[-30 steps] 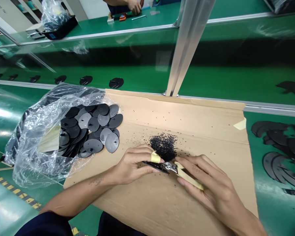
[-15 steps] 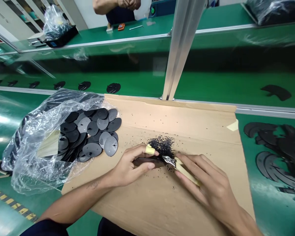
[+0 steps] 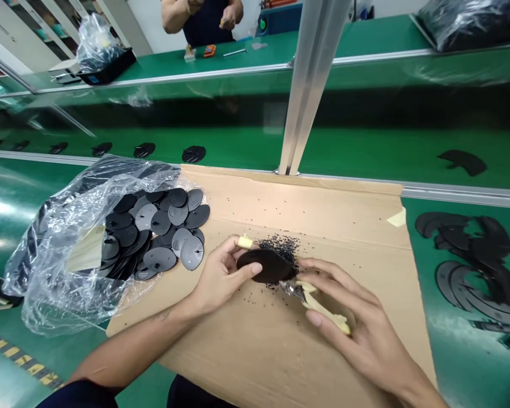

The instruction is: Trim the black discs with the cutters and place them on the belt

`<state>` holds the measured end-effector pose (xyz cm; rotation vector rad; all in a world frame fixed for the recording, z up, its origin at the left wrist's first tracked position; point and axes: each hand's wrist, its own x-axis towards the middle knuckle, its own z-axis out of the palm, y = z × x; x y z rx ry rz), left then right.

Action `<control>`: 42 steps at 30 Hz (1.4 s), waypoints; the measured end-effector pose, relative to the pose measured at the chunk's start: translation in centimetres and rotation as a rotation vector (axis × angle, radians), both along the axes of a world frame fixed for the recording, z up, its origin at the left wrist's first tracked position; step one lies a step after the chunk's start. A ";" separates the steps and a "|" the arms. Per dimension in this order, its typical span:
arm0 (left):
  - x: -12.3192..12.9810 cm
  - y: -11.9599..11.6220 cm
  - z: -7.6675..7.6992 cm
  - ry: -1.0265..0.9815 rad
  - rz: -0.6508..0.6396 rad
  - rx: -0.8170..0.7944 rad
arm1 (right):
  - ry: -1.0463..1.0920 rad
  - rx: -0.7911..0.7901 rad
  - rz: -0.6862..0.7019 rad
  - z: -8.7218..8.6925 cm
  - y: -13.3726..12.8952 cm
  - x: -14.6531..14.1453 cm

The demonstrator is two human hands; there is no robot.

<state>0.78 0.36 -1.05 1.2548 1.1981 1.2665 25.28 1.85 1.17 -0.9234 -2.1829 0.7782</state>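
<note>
Fingers [image 3: 250, 270] of the left hand [image 3: 218, 277] grip a black plastic disc [image 3: 266, 266] at its edge, with the thumb on top and yellow tape [image 3: 245, 242] around the index fingertip. Just right of those fingers, the right hand [image 3: 357, 323] is closed around small cutters [image 3: 323, 303] with yellow handles. Their metal head [image 3: 293, 290] sits just below the disc's rim; whether it touches is hard to tell.

Under the fingers lies a cardboard sheet [image 3: 344, 232] on the green desk [image 3: 459, 362]. Just past the fingertips, a pile of black crumbs [image 3: 280, 246] touches the disc's far edge, and loose crumbs dot the cardboard. Left of the fingers, an open clear plastic bag [image 3: 46, 266] holds a heap of black and gray discs [image 3: 159, 224]. Right of the fingers, black curved pieces [image 3: 463, 277] lie on the desk.

Farther beyond the fingers rises a metal post [image 3: 310, 85]. Past it, at another green desk [image 3: 255, 48], a co-worker [image 3: 199, 22] stands with both hands raised.
</note>
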 end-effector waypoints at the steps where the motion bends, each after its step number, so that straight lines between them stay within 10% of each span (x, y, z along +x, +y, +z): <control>1: 0.1 0.0 -0.1 -0.040 -0.016 -0.012 | 0.014 -0.041 0.033 0.0 -0.2 -0.1; 10: 0.0 -0.7 0.0 0.359 -0.202 0.255 | 0.139 -0.049 0.208 0.1 -1.1 -0.6; 17: 0.0 -0.7 0.0 0.286 -0.205 0.243 | 0.067 0.123 0.009 0.2 0.3 0.3; 42: -0.5 -0.6 -0.6 0.280 -0.285 0.427 | -0.110 0.328 0.071 -0.7 0.6 0.5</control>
